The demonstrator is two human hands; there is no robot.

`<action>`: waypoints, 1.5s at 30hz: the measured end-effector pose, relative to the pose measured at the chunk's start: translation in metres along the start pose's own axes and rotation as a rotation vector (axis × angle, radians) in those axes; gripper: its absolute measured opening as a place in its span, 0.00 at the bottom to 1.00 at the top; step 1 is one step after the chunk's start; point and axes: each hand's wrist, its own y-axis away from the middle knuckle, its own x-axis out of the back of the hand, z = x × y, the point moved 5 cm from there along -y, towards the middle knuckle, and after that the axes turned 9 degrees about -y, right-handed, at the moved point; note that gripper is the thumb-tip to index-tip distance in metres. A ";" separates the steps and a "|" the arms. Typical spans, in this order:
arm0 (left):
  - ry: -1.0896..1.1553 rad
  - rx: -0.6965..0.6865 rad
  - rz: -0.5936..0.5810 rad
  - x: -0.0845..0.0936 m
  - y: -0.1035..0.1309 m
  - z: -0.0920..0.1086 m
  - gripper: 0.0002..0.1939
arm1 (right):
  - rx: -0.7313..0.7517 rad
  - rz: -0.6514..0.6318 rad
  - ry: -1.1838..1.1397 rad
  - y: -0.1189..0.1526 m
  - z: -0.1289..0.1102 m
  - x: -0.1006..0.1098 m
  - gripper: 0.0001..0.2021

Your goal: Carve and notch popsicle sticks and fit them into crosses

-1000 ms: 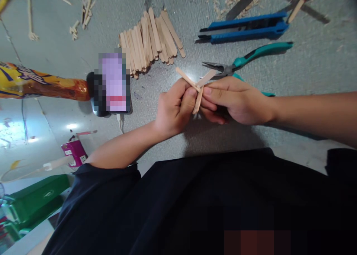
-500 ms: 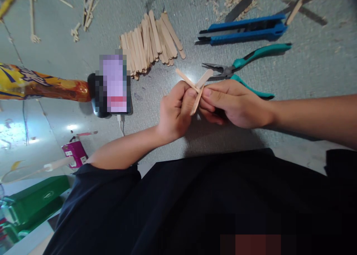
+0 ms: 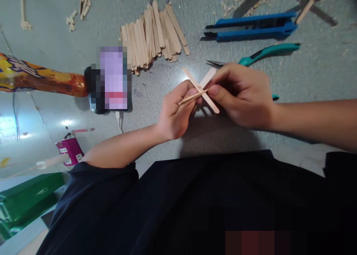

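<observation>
Crossed wooden popsicle sticks [image 3: 211,103] are held up between my two hands, just above the table. My left hand [image 3: 174,111] is closed, its thumb and fingers gripping them near the crossing. With thumb and forefinger, my right hand [image 3: 245,95] pinches the right end of a stick seen edge-on, whose other end lies over my left thumb. How the sticks are joined is too small to tell. Partly behind my right hand lie teal-handled needle-nose pliers [image 3: 270,54].
A heap of popsicle sticks [image 3: 152,35] lies beyond my hands. Blue cutters [image 3: 256,27] and wood shavings [image 3: 237,0] are at the upper right. A charging phone [image 3: 114,76] leans by an orange-wrapped bottle [image 3: 41,78] on the left, near a purple power socket [image 3: 71,150].
My right hand has shifted its grip and lifted over the pliers. The crossed sticks have turned, with one now lying across towards my left thumb. The view has shifted slightly.
</observation>
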 end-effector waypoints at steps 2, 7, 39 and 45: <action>-0.007 0.053 -0.009 -0.001 0.002 -0.002 0.26 | 0.043 0.056 0.097 -0.001 -0.005 0.003 0.15; -0.022 0.039 -0.022 -0.001 0.006 -0.004 0.24 | 0.093 0.063 0.166 0.002 -0.009 0.004 0.14; -0.148 -0.126 -0.071 0.004 0.005 0.002 0.21 | 0.357 0.013 0.551 0.000 -0.008 -0.001 0.11; -0.134 -0.141 -0.042 0.007 0.006 0.008 0.21 | 0.360 0.049 0.656 0.001 -0.014 0.000 0.13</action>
